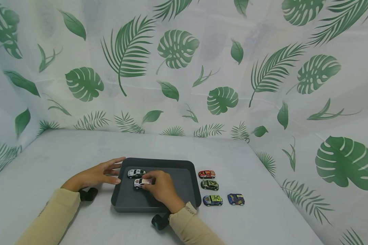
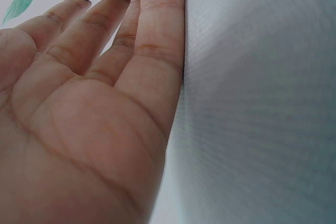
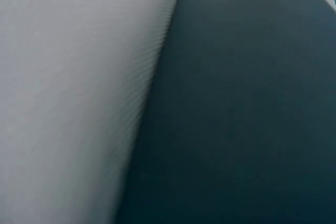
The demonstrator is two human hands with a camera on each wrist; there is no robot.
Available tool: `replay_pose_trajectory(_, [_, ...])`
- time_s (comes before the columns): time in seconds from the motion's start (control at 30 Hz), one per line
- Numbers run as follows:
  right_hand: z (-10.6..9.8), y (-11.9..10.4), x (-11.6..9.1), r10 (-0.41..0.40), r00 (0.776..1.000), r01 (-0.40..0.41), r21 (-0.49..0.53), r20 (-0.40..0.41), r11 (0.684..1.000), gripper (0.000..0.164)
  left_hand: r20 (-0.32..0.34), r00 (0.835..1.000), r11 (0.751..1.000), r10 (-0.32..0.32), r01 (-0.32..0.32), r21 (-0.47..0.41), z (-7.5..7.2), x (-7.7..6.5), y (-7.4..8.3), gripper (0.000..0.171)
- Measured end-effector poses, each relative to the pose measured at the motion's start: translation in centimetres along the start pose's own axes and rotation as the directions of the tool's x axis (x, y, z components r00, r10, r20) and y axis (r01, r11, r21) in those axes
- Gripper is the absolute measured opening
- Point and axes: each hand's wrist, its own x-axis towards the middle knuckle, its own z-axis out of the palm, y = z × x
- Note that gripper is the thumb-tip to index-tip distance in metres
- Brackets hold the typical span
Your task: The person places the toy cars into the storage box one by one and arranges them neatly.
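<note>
Right hand (image 1: pixel 165 188): thumb and fingers clamped on a white toy car (image 1: pixel 139 184) with a patterned roof, which we place inside the tray, left of its middle. We cannot tell whether its wheels touch the tray floor. Left hand (image 1: pixel 95 174): fingers extended, slightly apart, thumb spread from them; we list the fingertips and thumb at the left wall of the tray, the palm in view of the left wrist camera.

Poses: we find the right forearm reaching in over the near rim, wrist bent, hand palm down; the left forearm slants in from the near left, hand on edge beside the tray.

Tray (image 1: pixel 179 178): dark grey, rectangular, rounded corners, raised walls, smooth matte surface. Within it we count also a white-and-black car (image 1: pixel 136 173), just beyond the held one.

Right of the tray, we enter four glossy cars: red (image 1: pixel 207 174), green camouflage (image 1: pixel 210 185), blue and yellow-green (image 1: pixel 213 200), and, farthest right, dark blue (image 1: pixel 236 199).

Cloth (image 1: pixel 263 221): white, finely woven in the wrist views. Sleeves (image 1: pixel 50 217): cream, with a black device (image 1: pixel 160 222) at each wrist. Backdrop (image 1: pixel 184 78): white, green leaf print.
</note>
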Motion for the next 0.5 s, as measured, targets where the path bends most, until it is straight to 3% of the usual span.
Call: replay_pose_trajectory(0.5, [1.9,-1.5,0.9,0.02,1.0,-0.02,-0.094,-0.001,0.995,0.022,0.011,1.0,1.0,0.007,-0.007,-0.014,-0.2,-0.3,0.0,0.105])
